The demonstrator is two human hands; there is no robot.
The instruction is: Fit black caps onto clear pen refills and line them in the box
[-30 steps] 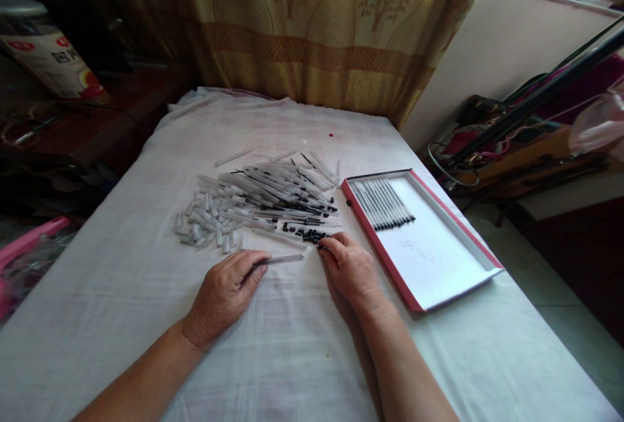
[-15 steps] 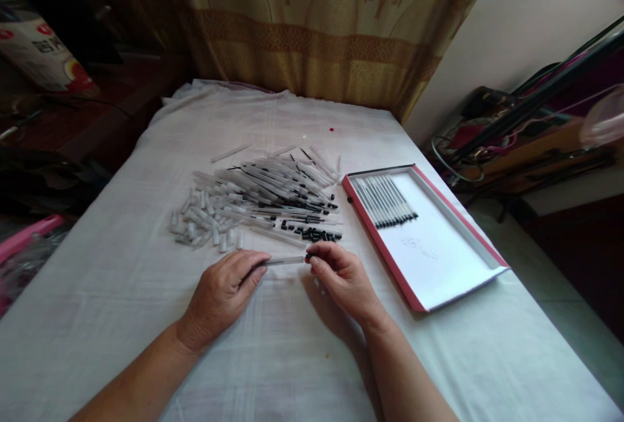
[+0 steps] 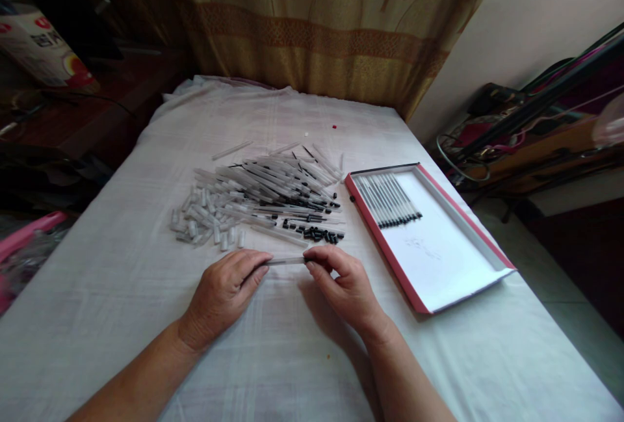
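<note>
My left hand (image 3: 224,295) is closed around one end of a clear pen barrel (image 3: 286,261), which lies level above the cloth. At the barrel's other end, my right hand (image 3: 344,285) pinches a small black plug (image 3: 306,260) against the tube; the fingers partly cover it. Just beyond my hands lies a heap of translucent pen barrels and thin refills (image 3: 273,181). Clear pen caps (image 3: 202,214) are piled at its left, and loose black plugs (image 3: 319,235) cluster at its near right side.
On the right, a shallow red-edged box (image 3: 390,263) holds a row of pens (image 3: 387,199) with black ends. A white cloth (image 3: 273,357) covers the table. Behind it hangs a gold curtain (image 3: 312,32); a pink-rimmed container (image 3: 34,237) stands at far left.
My right hand has brought the black plug up to the barrel's end, where a slight gap showed before. My left hand keeps its grip. The view has shifted slightly.
</note>
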